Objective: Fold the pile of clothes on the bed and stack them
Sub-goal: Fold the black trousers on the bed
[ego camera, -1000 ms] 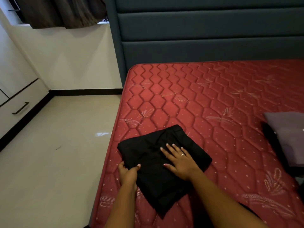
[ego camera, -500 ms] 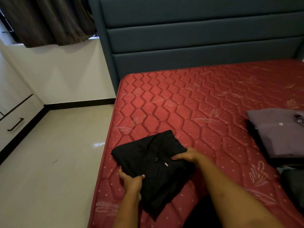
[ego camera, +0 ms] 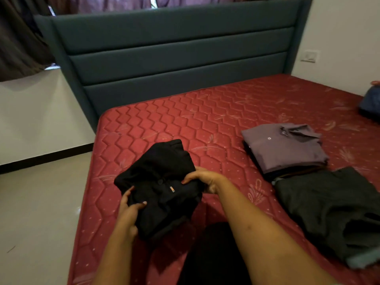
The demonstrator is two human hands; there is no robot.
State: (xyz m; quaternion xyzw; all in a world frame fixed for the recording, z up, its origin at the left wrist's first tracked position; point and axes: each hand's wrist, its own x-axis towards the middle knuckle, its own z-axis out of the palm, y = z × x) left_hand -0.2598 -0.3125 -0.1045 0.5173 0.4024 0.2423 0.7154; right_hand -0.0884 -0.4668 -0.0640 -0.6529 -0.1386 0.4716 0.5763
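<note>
Red quilted mattress point(ego camera: 205, 120) fills the view, with a teal padded headboard point(ego camera: 174, 48) behind and pale floor point(ego camera: 41, 202) off the left side. Blue bundle point(ego camera: 370, 103) at the far right edge, too cut off to name.

Black folded garment point(ego camera: 162, 177) is near the mattress's front-left corner, between both grips. A small button and a pale tag show on its top face; trousers, I'd guess.

Left grip point(ego camera: 128, 210) clamps the near-left edge, thumb on top, fingers under. Right grip point(ego camera: 205, 178) is curled round the right edge, fingertips over the top layer. Pinching at two opposite edges stops the layers sliding open, which is why I hold it that way rather than on flat palms.

Bulk of the cloth lies between and beyond the grips; the near end sags below them. Looks partly lifted. I cannot tell if the far corner touches the mattress.

Purple-grey shirt point(ego camera: 283, 147) lies folded on darker folded pieces point(ego camera: 287, 173), well to the right. That is the pile to add to, I take it. Dark grey garment point(ego camera: 329, 206) lies just in front of it, loosely laid.

Judgement: this piece is folded and should go across next.
</note>
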